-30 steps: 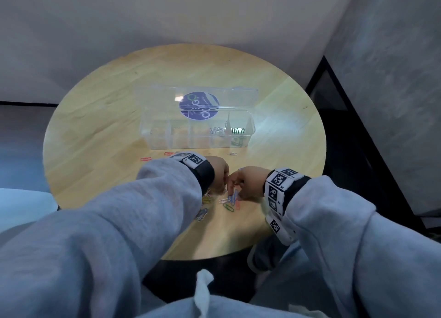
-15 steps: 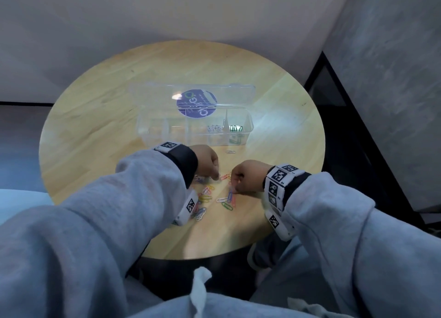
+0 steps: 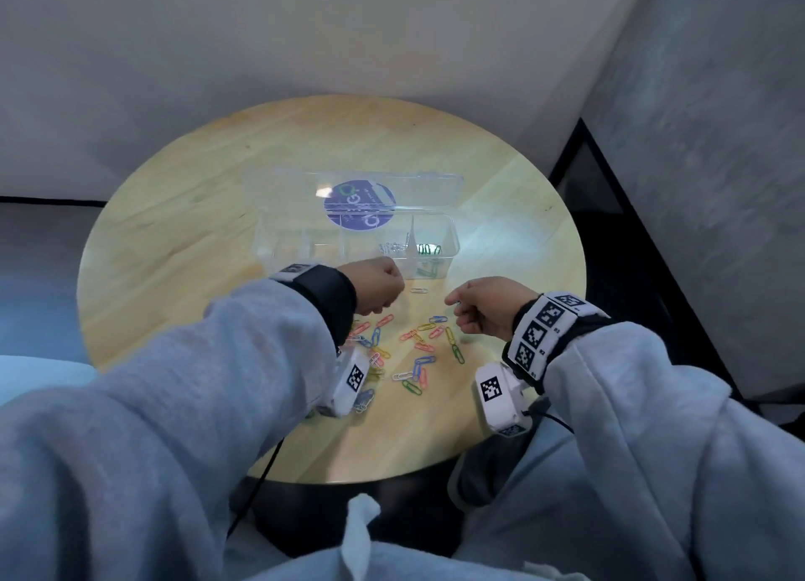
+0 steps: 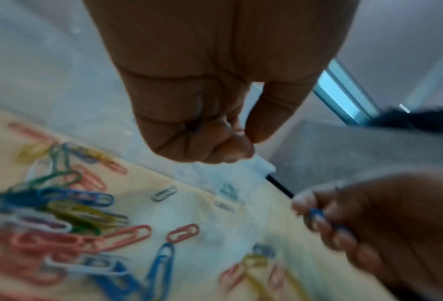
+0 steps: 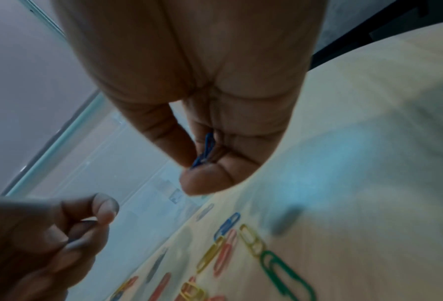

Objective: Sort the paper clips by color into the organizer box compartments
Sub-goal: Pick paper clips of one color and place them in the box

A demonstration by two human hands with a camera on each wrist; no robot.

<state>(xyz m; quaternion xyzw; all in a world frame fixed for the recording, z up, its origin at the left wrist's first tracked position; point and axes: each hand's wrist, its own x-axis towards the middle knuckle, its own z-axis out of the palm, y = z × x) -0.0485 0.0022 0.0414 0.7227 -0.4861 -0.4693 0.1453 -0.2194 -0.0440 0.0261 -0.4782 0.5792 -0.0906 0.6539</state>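
Note:
A clear organizer box (image 3: 453, 249) stands open on the round wooden table (image 3: 174, 240). Its rightmost compartment holds green clips (image 3: 429, 249), and the one beside it holds pale clips (image 3: 394, 248). Loose coloured paper clips (image 3: 411, 349) lie scattered in front of the box. My right hand (image 3: 457, 310) hovers over the pile's right side and pinches a blue clip (image 5: 206, 150) between thumb and fingers. My left hand (image 3: 385, 306) is curled just in front of the box and pinches a thin clip (image 5: 82, 223) whose colour I cannot tell.
The box lid (image 3: 353, 188) with a round blue label lies open behind the box. One pale clip (image 3: 418, 291) lies alone between the hands and the box. The table's near edge is close behind the pile. A dark gap and a grey wall are at the right.
Both hands have lifted off the pile and moved apart. The left hand has gone up toward the box. The clips under the hands now show.

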